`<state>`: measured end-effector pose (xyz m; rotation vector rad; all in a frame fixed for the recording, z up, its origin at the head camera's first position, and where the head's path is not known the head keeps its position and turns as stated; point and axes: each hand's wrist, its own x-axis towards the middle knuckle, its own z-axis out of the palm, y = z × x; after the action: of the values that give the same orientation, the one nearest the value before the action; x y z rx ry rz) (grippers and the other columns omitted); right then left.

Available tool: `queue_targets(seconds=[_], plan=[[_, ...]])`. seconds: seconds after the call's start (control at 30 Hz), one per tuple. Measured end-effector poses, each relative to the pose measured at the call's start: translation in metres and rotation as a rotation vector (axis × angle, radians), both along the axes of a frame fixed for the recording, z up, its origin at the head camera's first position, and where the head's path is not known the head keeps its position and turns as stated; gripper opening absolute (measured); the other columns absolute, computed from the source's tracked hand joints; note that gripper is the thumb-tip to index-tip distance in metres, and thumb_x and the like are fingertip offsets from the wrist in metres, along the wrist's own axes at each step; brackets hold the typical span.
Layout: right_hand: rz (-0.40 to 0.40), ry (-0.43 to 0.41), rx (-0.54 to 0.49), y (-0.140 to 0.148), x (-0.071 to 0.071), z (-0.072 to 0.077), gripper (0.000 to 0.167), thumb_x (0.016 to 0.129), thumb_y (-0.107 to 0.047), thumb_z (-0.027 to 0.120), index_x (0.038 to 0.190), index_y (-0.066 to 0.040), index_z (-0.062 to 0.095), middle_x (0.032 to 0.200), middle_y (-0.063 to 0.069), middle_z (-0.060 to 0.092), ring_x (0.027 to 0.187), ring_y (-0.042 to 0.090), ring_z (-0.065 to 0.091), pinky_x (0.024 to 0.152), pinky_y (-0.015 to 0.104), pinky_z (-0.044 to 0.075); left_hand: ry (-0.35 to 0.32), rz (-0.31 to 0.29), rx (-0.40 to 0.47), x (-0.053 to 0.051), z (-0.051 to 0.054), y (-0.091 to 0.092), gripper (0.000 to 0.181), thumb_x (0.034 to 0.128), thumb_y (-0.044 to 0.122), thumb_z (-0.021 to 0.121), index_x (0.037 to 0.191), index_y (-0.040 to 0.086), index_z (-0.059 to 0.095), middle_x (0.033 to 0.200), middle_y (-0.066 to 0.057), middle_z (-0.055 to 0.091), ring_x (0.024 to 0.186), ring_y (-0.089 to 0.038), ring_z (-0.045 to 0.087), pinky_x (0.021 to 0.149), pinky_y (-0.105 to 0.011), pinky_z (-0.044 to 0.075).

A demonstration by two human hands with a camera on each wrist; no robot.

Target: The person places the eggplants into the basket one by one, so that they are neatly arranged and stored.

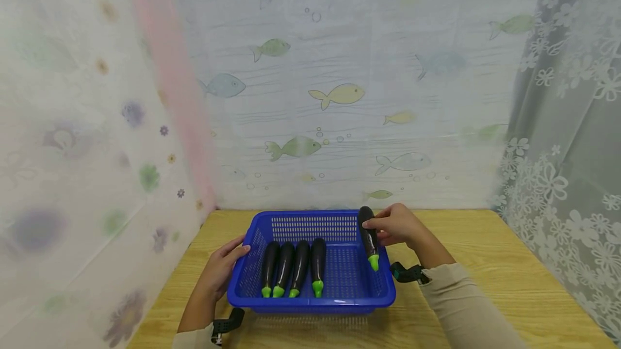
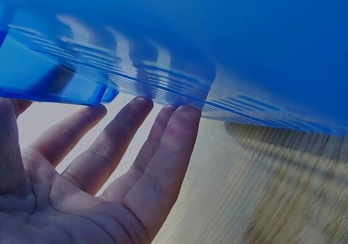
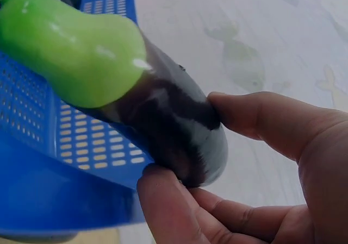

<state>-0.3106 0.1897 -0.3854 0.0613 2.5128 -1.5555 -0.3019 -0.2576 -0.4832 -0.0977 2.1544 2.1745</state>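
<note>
A blue plastic basket [image 1: 339,302] with slotted walls stands in front of me. Several dark eggplants [image 1: 302,265] with green stem ends lie side by side in its left half. My left hand [image 1: 218,271] holds the basket's left side, thumb on the rim; the left wrist view shows its fingertips [image 2: 182,119] against the outer wall. At the right end, my right hand [image 1: 400,227] pinches another eggplant [image 1: 368,235] between thumb and fingers. This eggplant is tilted, its green end [image 3: 81,54] pointing down toward me, above the basket's right side.
A wood-grain table [image 1: 466,241] lies under the basket. Behind it hangs a pale curtain [image 1: 339,122] printed with fish. Floral sheets [image 1: 97,176] close off the left side, and a lacy grey one [image 1: 572,149] the right. Each wrist bears a black camera [image 1: 407,272].
</note>
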Motion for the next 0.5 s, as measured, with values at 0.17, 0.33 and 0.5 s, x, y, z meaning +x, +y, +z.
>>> queue_targets(seconds=[0.17, 0.33, 0.5], plan=[[0.012, -0.003, 0.011, -0.006, -0.002, -0.002, 0.071, 0.086, -0.029, 0.084, 0.136, 0.012, 0.054, 0.13, 0.031, 0.063, 0.091, 0.031, 0.077, 0.072, 0.041, 0.066, 0.001, 0.0, 0.001, 0.0, 0.001, 0.0, 0.058, 0.0971, 0.034, 0.072, 0.151, 0.021, 0.054, 0.138, -0.019, 0.065, 0.107, -0.034, 0.074, 0.084, -0.051, 0.064], [0.013, -0.007, 0.008, -0.012, -0.007, -0.004, 0.068, 0.085, -0.026, 0.085, 0.133, 0.012, 0.055, 0.131, 0.032, 0.06, 0.088, 0.031, 0.077, 0.071, 0.041, 0.066, -0.003, 0.0, -0.004, 0.0, 0.001, 0.0, 0.059, 0.0968, 0.035, 0.073, 0.151, 0.021, 0.054, 0.139, -0.019, 0.065, 0.107, -0.033, 0.074, 0.084, -0.051, 0.064], [0.023, 0.005, 0.047, -0.02, -0.009, -0.006, 0.06, 0.084, -0.026, 0.086, 0.125, 0.01, 0.062, 0.123, 0.029, 0.066, 0.081, 0.029, 0.077, 0.068, 0.04, 0.065, -0.006, -0.002, -0.003, 0.0, 0.001, 0.0, 0.059, 0.0968, 0.035, 0.072, 0.151, 0.021, 0.054, 0.14, -0.019, 0.064, 0.108, -0.033, 0.074, 0.084, -0.051, 0.064]])
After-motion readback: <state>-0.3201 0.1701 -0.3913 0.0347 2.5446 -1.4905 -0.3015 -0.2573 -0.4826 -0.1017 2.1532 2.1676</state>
